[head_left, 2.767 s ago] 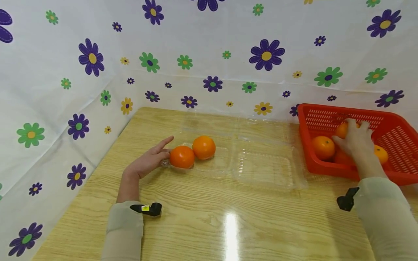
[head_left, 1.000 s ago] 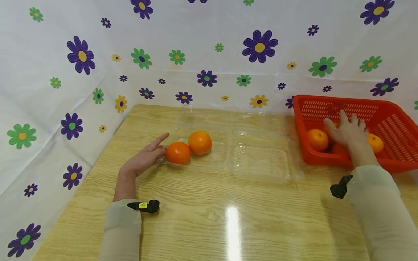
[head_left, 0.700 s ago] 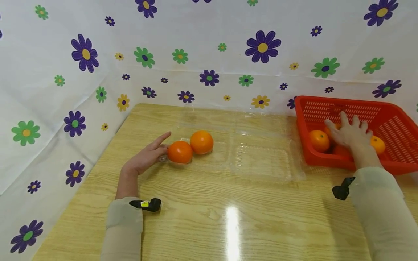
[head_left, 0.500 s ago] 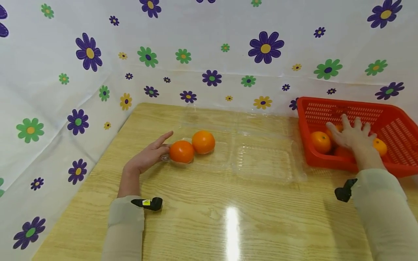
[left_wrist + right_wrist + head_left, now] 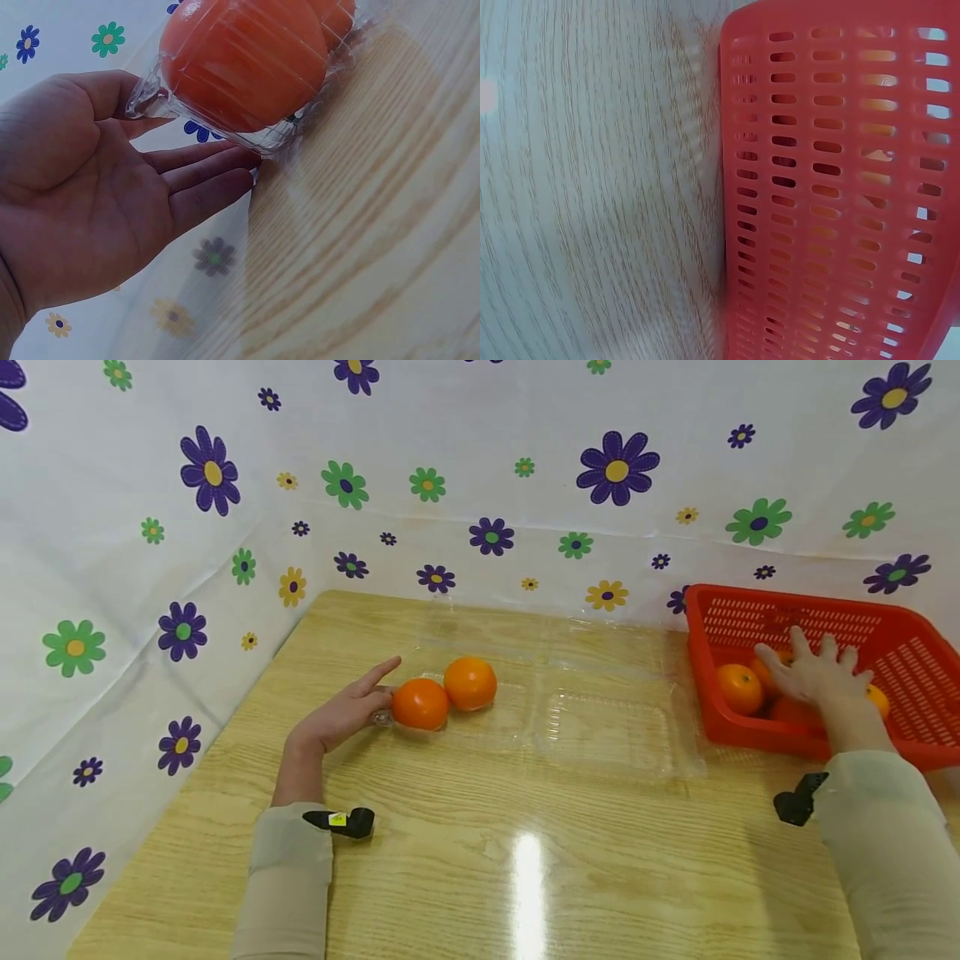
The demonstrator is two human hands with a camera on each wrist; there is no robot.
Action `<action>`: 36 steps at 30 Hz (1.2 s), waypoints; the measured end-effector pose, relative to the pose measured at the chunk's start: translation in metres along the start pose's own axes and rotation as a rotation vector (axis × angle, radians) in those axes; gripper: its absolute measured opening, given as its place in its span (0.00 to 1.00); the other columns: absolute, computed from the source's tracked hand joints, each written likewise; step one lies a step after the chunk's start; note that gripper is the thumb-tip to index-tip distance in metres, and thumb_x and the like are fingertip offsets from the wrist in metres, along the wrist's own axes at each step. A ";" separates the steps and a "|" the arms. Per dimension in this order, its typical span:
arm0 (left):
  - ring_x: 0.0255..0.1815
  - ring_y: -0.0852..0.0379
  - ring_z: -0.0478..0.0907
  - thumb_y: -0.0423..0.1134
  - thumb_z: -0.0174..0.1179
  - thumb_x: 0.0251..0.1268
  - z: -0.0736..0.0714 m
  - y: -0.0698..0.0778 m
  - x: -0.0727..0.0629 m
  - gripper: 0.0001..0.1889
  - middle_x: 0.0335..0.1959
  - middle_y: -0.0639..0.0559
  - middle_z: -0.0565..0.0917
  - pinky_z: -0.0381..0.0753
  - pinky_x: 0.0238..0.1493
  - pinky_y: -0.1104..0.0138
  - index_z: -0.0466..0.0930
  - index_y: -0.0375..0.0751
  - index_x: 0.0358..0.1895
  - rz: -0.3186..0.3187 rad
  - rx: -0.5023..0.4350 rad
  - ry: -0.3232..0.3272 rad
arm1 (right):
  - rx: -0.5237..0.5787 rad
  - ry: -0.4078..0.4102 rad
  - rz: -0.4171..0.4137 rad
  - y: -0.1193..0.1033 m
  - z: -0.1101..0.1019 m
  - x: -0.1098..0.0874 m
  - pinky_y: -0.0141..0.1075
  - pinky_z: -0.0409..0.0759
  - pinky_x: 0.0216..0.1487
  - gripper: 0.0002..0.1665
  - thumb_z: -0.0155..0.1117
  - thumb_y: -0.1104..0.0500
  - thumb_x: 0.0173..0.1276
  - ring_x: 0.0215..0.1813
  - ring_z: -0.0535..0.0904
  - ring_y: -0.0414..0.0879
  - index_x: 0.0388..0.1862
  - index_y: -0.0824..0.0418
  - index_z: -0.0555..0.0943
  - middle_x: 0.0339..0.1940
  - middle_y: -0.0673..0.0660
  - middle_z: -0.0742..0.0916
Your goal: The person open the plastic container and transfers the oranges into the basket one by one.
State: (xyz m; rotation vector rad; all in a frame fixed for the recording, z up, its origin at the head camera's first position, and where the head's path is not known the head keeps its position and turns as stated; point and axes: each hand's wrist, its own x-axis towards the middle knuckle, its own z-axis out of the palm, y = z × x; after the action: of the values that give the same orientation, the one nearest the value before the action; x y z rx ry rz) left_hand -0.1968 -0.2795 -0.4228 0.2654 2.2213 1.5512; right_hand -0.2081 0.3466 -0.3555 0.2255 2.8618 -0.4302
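Note:
Two oranges sit side by side, a front one (image 5: 420,703) and a back one (image 5: 470,683), in the left compartment of a clear plastic container (image 5: 611,731). At its left edge, my left hand (image 5: 341,718) pinches a clear tab between thumb and a finger. The other fingers (image 5: 210,195) stretch straight along the container's edge. Over a red basket (image 5: 765,739), my right hand (image 5: 821,681) hovers with fingers spread above several oranges. One orange (image 5: 740,689) shows a green stem end. Another orange (image 5: 771,672) lies beneath the fingertips; contact is unclear.
The container's right compartment holds no fruit, and its transparent lid (image 5: 480,622) lies opened towards the wall. A flowered cloth (image 5: 487,460) hangs behind the wooden table (image 5: 450,860). In the right wrist view, the slotted basket wall (image 5: 832,187) screens the hand.
My right hand has loosened from round an orange in the basket and now spreads its fingers over the fruit. The left hand stays at the container's edge; the head view has shifted slightly.

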 end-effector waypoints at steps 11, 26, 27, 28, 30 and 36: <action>0.57 0.46 0.65 0.43 0.43 0.80 -0.001 -0.001 0.000 0.32 0.59 0.40 0.70 0.64 0.64 0.56 0.43 0.57 0.81 0.001 0.006 -0.008 | 0.012 0.011 -0.004 0.000 -0.001 0.001 0.77 0.27 0.61 0.62 0.26 0.21 0.67 0.68 0.26 0.87 0.78 0.66 0.29 0.71 0.86 0.35; 0.52 0.49 0.69 0.43 0.44 0.80 0.000 0.003 -0.002 0.32 0.52 0.44 0.72 0.68 0.56 0.67 0.44 0.57 0.81 -0.005 -0.018 -0.007 | 0.006 0.020 -0.019 -0.008 0.007 -0.002 0.76 0.29 0.64 0.60 0.26 0.22 0.69 0.69 0.27 0.85 0.79 0.64 0.29 0.72 0.84 0.36; 0.52 0.49 0.69 0.43 0.44 0.80 0.000 0.003 -0.002 0.32 0.51 0.44 0.72 0.68 0.56 0.67 0.44 0.57 0.81 -0.005 -0.020 -0.007 | 0.007 0.019 -0.020 -0.009 0.008 -0.003 0.76 0.30 0.64 0.60 0.26 0.22 0.69 0.70 0.28 0.85 0.79 0.64 0.30 0.73 0.83 0.36; 0.51 0.50 0.69 0.43 0.44 0.80 0.000 0.003 -0.002 0.32 0.50 0.45 0.72 0.69 0.56 0.67 0.44 0.57 0.81 -0.006 -0.020 -0.006 | 0.008 0.018 -0.022 -0.009 0.008 -0.003 0.76 0.30 0.64 0.60 0.26 0.22 0.69 0.70 0.28 0.85 0.79 0.64 0.30 0.73 0.83 0.36; 0.50 0.50 0.69 0.43 0.44 0.80 0.000 0.002 -0.002 0.32 0.48 0.45 0.71 0.69 0.55 0.67 0.44 0.57 0.81 -0.006 -0.027 -0.006 | 0.007 0.014 -0.028 -0.010 0.009 -0.004 0.76 0.30 0.64 0.59 0.26 0.22 0.69 0.70 0.27 0.84 0.79 0.64 0.29 0.73 0.83 0.36; 0.49 0.51 0.69 0.43 0.44 0.80 0.000 0.002 -0.001 0.32 0.46 0.46 0.70 0.69 0.54 0.66 0.44 0.56 0.81 -0.003 -0.030 -0.006 | 0.013 0.022 -0.060 -0.018 0.009 -0.007 0.76 0.31 0.64 0.58 0.27 0.23 0.70 0.70 0.28 0.84 0.80 0.62 0.30 0.74 0.82 0.37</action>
State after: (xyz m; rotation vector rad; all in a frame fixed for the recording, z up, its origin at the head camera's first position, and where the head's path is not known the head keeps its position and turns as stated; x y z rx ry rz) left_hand -0.1963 -0.2793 -0.4211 0.2575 2.1911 1.5788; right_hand -0.2033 0.3265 -0.3571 0.1483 2.8937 -0.4612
